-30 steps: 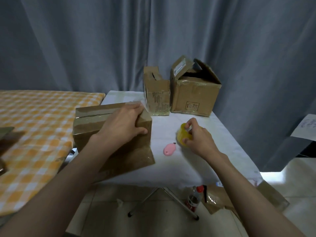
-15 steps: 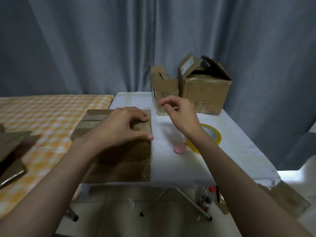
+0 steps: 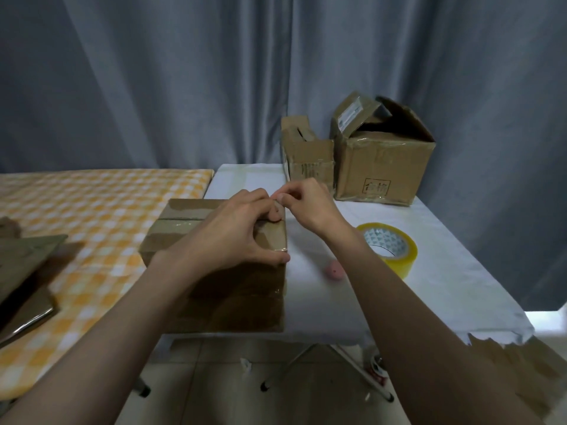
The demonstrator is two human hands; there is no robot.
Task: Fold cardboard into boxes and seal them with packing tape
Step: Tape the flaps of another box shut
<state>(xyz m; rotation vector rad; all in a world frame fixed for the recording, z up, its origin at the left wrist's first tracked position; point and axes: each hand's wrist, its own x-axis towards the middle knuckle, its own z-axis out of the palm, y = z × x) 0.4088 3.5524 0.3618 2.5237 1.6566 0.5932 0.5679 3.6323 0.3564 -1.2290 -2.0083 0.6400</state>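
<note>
**Both hands at the far corner of the box**

My left hand [image 3: 236, 231] lay curled over the right end of the cardboard box [image 3: 214, 271] in front of me, thumb hooked down over its near right corner and fingers bent across the top, gripping that end. The box sat at the left edge of the white-covered desk [image 3: 445, 271], part of it jutting toward the bed with the orange checked cover [image 3: 92, 216] beside it. A glossy strip of tape ran across the box's top and shone along its right edge.

My right hand [image 3: 310, 204] had its thumb and forefinger pressed together at the box's far right corner, just touching the fingertips of my left. They seemed to pinch something thin there, perhaps a tape end, but I could not make out what it was.

The roll of packing tape [image 3: 388, 248], yellowish and clear, lay flat on the desk to the right of my right wrist, free of either hand. A small pink object [image 3: 334, 270] lay just beside it, between the roll and the box.

At the back of the desk stood two other cardboard boxes touching each other: a narrow one [image 3: 306, 154] and a bigger one [image 3: 383, 167] with its top flaps loose and raised. A grey curtain [image 3: 184, 87] hung behind everything. Flat dark cardboard [image 3: 24, 265] lay on the bed at my far left.
</note>
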